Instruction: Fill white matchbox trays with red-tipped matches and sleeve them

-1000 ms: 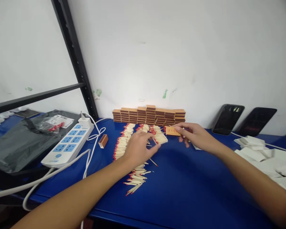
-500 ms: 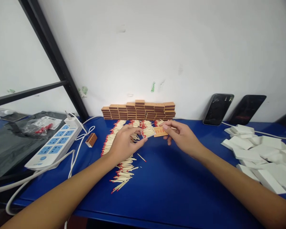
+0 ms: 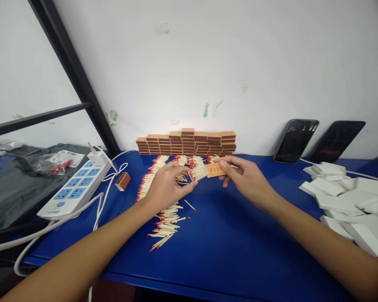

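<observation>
Orange cardboard sleeve (image 3: 216,169) is pinched in the right hand (image 3: 245,179). The left hand (image 3: 167,185) grips a match-filled tray (image 3: 198,172), its end meeting the sleeve just above the blue table (image 3: 239,247). Closed matchboxes (image 3: 187,142) are stacked by the wall, while loose matches (image 3: 165,228) and spare white trays (image 3: 343,197) lie unboxed.

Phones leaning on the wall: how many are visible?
2. One phone leans right of the matchbox stack; the second phone leans just right of it. More may be out of frame to the right.
</observation>
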`<state>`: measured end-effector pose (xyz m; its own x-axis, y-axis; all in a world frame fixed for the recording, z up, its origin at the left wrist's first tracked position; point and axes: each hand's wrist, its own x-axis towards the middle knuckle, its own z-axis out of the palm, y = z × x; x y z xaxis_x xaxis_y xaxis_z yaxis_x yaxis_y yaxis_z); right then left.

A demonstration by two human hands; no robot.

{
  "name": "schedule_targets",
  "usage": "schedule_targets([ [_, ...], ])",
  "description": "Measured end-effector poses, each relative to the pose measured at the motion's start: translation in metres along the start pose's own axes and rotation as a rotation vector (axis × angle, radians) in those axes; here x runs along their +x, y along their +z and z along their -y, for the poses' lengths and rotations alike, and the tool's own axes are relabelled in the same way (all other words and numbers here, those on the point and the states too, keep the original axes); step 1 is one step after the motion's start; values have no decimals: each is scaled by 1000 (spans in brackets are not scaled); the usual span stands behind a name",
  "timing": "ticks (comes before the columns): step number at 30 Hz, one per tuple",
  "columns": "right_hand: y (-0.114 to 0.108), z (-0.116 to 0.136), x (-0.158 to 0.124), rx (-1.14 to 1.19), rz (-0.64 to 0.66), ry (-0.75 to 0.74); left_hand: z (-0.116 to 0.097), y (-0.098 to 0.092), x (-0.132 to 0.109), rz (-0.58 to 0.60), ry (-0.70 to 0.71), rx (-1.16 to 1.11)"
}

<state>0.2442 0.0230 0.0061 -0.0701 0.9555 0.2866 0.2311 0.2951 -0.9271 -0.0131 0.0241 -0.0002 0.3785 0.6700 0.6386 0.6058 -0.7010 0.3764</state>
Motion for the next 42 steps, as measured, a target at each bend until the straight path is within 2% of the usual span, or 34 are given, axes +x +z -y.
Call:
schedule_targets([
  [15, 10, 3, -5, 30, -86, -49, -1, -1, -1, -16, 132, 24],
  [18, 11, 1, -6, -2, -28, -37, -3, 0, -3, -2, 130, -14],
  [22, 19, 4, -15, -8, 22, -2, -4, 3, -5, -52, 111, -72],
  [27, 35, 19, -38, 27, 253, 30, -3, 8, -7, -25, 155, -131],
  [31, 32, 23, -40, 43, 286, 63, -7, 8, -7, -65, 212, -175],
  [34, 27, 21, -36, -26, 322, 52, -9, 5, -7, -110, 256, -143],
  [36, 24, 17, -33, -127, 306, -4, -4, -1, -4, -111, 236, -92],
  [39, 19, 4, -26, -384, 174, -173, 18, -24, 13, -128, 132, 2],
  [41, 12, -6, -20, -594, 90, -336, 41, -49, 30, -179, -39, 33],
  [42, 9, -10, -16, -686, 60, -415, 55, -63, 39, -201, -173, 70],
])
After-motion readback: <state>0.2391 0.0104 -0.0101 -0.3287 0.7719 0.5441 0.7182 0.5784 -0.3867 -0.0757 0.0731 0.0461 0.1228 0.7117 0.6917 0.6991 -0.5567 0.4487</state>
